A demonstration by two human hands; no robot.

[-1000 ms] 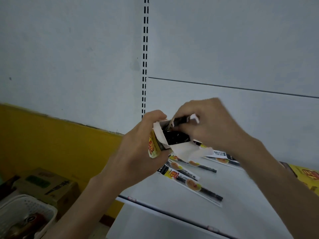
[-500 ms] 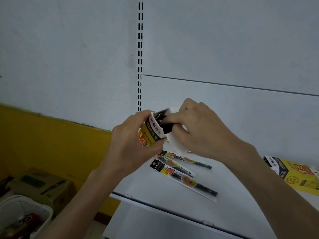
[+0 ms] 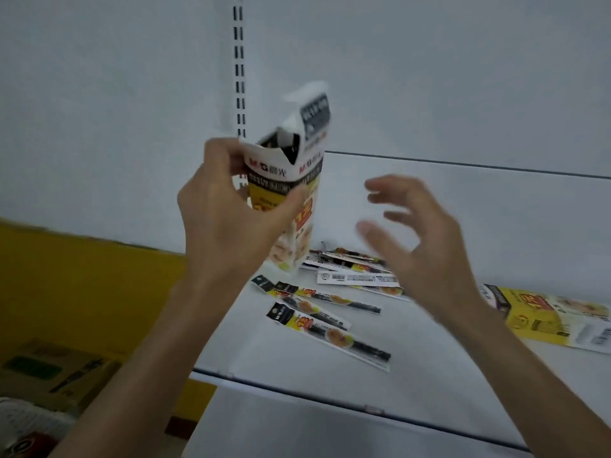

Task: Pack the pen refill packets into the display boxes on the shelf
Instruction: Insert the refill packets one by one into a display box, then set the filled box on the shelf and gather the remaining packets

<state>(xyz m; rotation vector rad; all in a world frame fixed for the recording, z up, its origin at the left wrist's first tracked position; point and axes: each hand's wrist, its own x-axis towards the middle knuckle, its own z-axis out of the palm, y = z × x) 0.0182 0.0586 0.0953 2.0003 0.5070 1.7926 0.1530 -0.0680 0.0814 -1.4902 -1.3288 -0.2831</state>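
My left hand [image 3: 228, 226] grips a yellow, white and black display box [image 3: 297, 180] and holds it upright above the white shelf [image 3: 297, 368], its top flap open. My right hand [image 3: 416, 233] hovers to the right of the box, fingers spread and loosely bent, holding nothing. Several pen refill packets [image 3: 330, 335] lie loose on the shelf below and between my hands. A second display box [image 3: 549, 319] lies flat on the shelf at the right.
The shelf's front edge [image 3: 330, 396] runs across the lower frame. A slotted upright [image 3: 238, 61] divides the white back panel. Lower left, beside a yellow wall, stand a cardboard carton [image 3: 53, 371] and a white basket [image 3: 23, 424].
My right hand has let go of the box's top and pulled away to the right. My left hand has turned the box upright, with its flap now open. The view has shifted left.
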